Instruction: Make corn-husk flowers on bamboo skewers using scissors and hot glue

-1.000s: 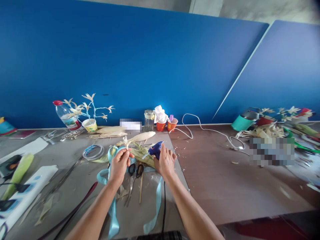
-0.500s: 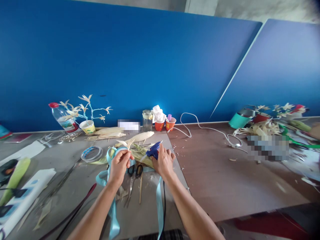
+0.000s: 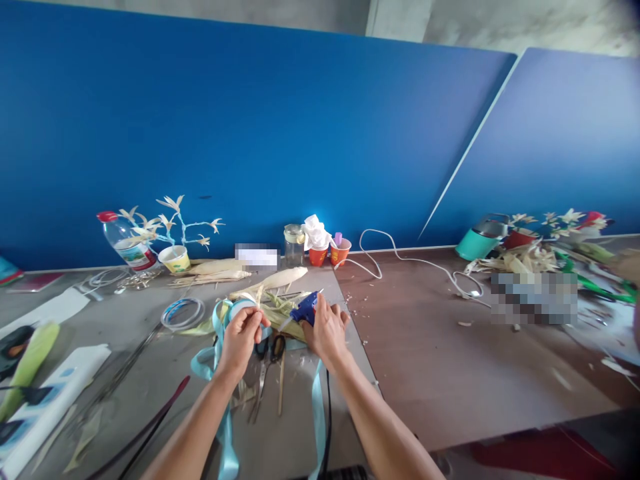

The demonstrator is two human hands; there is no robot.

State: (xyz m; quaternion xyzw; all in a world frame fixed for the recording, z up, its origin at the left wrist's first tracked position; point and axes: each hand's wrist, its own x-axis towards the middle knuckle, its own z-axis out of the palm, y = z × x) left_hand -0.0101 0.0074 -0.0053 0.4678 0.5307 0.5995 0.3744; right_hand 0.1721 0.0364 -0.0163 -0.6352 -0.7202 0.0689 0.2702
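Note:
Between the fingertips of my left hand is a small pale corn husk flower, pinched at its base. Fingers of my right hand wrap round a blue glue gun, whose tip points up and to the right; a clear glue stick shows at its back end. Light blue ribbon hangs and loops beside my left wrist. Below and between the hands lie black-handled scissors and a thin wooden stick. Green and pale corn husks lie beneath the glue gun.
Behind stand a husk-flower branch in a yellow cup, a plastic bottle, a glass jar and red paper cups. A roll of tape and a power strip lie left. A person's hand shows far right.
The petals of the husk flower in my left hand now look narrower and more upright. The glue gun stays in my right hand, shifted slightly down and left in view.

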